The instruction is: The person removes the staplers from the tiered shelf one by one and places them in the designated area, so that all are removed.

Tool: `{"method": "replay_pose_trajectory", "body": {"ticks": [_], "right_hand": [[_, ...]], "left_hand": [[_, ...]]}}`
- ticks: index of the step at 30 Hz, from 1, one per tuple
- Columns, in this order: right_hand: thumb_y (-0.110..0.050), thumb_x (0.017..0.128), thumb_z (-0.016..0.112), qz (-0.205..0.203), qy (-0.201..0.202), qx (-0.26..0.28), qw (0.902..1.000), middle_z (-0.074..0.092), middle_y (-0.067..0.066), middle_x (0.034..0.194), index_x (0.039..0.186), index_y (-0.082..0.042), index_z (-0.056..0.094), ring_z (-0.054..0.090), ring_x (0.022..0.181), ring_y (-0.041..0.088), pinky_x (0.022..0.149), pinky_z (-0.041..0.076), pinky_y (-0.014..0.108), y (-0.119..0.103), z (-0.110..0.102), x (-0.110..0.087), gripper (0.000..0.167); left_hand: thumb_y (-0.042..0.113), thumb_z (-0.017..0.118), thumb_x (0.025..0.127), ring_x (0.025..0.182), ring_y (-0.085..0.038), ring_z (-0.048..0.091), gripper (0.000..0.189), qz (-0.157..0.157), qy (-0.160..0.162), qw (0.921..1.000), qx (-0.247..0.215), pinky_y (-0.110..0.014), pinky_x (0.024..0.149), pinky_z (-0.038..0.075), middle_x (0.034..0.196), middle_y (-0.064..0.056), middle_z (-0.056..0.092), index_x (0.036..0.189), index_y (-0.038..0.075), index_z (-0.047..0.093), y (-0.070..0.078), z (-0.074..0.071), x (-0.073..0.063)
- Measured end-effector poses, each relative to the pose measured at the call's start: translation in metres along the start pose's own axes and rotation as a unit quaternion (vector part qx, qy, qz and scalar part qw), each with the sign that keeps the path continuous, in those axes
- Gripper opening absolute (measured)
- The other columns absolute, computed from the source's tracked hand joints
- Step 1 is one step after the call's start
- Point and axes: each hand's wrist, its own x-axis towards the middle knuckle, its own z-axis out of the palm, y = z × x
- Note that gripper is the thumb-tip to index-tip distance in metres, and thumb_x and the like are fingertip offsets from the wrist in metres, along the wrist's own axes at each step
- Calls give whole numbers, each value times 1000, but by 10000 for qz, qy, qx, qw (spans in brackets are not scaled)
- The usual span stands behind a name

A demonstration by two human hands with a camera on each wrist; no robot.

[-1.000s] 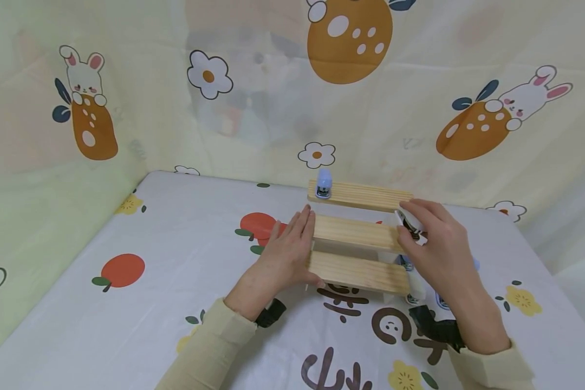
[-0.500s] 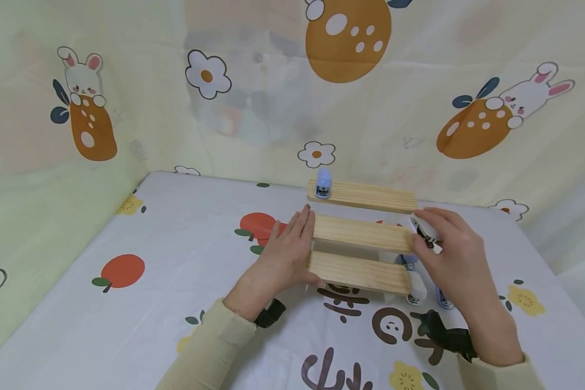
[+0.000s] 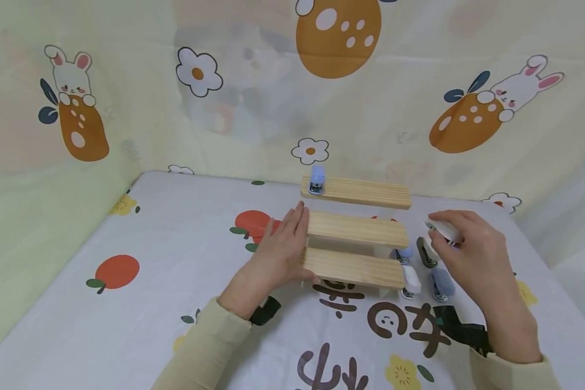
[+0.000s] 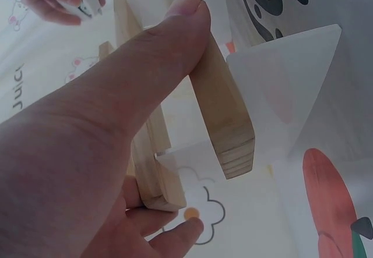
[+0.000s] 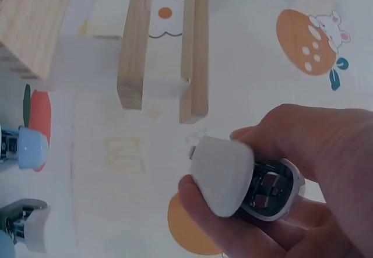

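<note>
In the head view my left hand [image 3: 280,249] rests against the left end of a stepped rack with wooden planks [image 3: 356,265], fingers fairly straight and thumb at the lowest plank. The left wrist view shows that thumb lying on a plank's edge [image 4: 224,106]. To the right of the rack, my right hand [image 3: 478,254] holds a small white stapler [image 5: 224,173] between thumb and fingers, off the table. A light blue mini stapler [image 3: 317,180] stands upright at the left end of the top plank [image 3: 365,192].
Right of the rack on the table stand more mini staplers: a white one [image 3: 410,281], a grey-blue one [image 3: 441,284], a dark-and-white one [image 3: 426,252] and a blue one [image 3: 403,254]. A printed cloth [image 3: 175,303] covers the table, and a patterned curtain [image 3: 253,108] hangs behind.
My right hand has moved right, away from the rack's right end, with the white stapler still held, uncovering staplers on the table. My left hand has kept its place on the rack.
</note>
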Motion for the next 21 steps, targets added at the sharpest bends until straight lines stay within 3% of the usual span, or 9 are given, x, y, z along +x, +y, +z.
{"method": "replay_pose_trajectory", "body": {"ticks": [8,19,21], "right_hand": [[-6,91,62,125,-109,-152,9997,63,24,116,115,-2,70,49,67,24,46,37,18,7,-5,0,25],[-12,96,49,752,-1039,-390,9910,54,28,129,123,-3,64,54,70,27,48,41,25,28,-22,-3,33],[-13,96,48,825,-1163,-376,9891,53,29,132,125,-3,63,56,78,31,53,42,26,33,-24,-4,34]], "left_hand": [[56,89,62,155,-27,14,138,-8,6,10000,21,-56,123,18,168,-11,4,159,3,6,0,0,0],[55,89,62,155,-27,13,139,-39,-61,10000,-60,-56,123,17,169,-10,3,159,4,5,1,0,1],[55,89,62,155,-27,13,139,-40,-77,9999,-72,-56,123,17,169,-10,3,159,3,5,1,0,1]]}}
